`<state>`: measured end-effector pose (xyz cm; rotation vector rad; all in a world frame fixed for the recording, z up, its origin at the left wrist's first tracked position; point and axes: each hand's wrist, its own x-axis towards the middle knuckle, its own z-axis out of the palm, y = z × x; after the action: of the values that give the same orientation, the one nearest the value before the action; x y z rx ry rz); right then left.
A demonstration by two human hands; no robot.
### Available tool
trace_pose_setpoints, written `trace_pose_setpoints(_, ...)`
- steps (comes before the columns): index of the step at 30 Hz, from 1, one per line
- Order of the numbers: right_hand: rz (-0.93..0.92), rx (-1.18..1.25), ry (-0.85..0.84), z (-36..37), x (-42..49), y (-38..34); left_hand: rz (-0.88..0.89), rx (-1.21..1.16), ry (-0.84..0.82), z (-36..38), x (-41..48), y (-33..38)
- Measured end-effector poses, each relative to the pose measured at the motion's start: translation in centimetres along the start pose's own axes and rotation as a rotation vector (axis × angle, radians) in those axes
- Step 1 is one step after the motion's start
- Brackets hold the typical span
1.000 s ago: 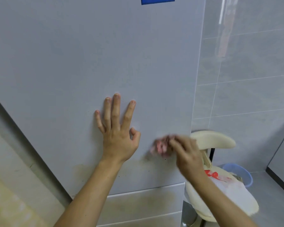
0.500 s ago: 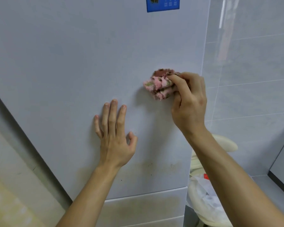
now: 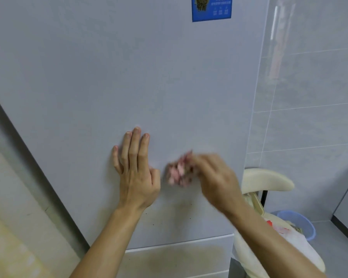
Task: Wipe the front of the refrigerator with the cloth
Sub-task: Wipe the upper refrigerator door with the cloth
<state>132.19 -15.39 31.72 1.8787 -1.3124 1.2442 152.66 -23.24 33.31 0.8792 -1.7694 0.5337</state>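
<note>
The pale grey refrigerator front [image 3: 129,67] fills most of the view. My left hand [image 3: 136,173] lies flat on the door with its fingers straight and pointing up. Just to its right, my right hand [image 3: 215,177] grips a bunched pink cloth [image 3: 179,171] and holds it against the door; both are blurred by motion. Brownish smudges and small dark specks mark the door below my hands, near its lower edge. A drawer front [image 3: 175,261] under the door is stained too.
A blue sticker [image 3: 211,8] sits high on the door. Right of the refrigerator is a grey tiled wall [image 3: 309,97], a cream chair [image 3: 267,179] with a white bag on it, and a blue bin [image 3: 301,221] on the floor.
My right hand has swept the cloth down the door, from above my left hand to beside it. My left hand stays pressed on the door.
</note>
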Motion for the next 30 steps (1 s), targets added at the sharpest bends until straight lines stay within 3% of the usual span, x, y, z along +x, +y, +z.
trace_pose_setpoints(3,0.098,-0.037,0.27,-2.5,8.2,-0.1,-0.019,0.007,0.019,-0.3,0.3,-0.5)
trace_pose_setpoints(8,0.143,-0.056,0.384,-1.1,10.4,-1.4,-0.031,0.031,0.04,-0.8,0.5,-1.9)
trace_pose_setpoints(10,0.076,-0.042,0.319,1.2,6.8,-1.9,-0.022,0.019,0.046,-0.7,0.4,-2.2)
trace_pose_setpoints(15,-0.083,0.02,-0.098,7.3,-6.3,-3.4,-0.02,0.019,0.043,-0.8,0.1,-2.8)
trace_pose_setpoints(18,-0.093,0.044,-0.157,7.0,-6.5,-3.5,-0.01,0.029,0.023,-1.3,0.0,-3.4)
trace_pose_setpoints(25,0.199,0.035,0.452,0.2,10.6,-3.2,-0.001,0.054,0.041,-2.0,0.2,-4.6)
trace_pose_setpoints(28,0.236,0.03,0.532,1.7,12.3,-4.9,-0.042,0.037,0.082,-2.1,0.6,-5.3)
trace_pose_setpoints(30,0.166,0.03,0.47,4.0,9.6,-6.0,-0.049,0.023,0.1,-2.0,0.8,-5.7)
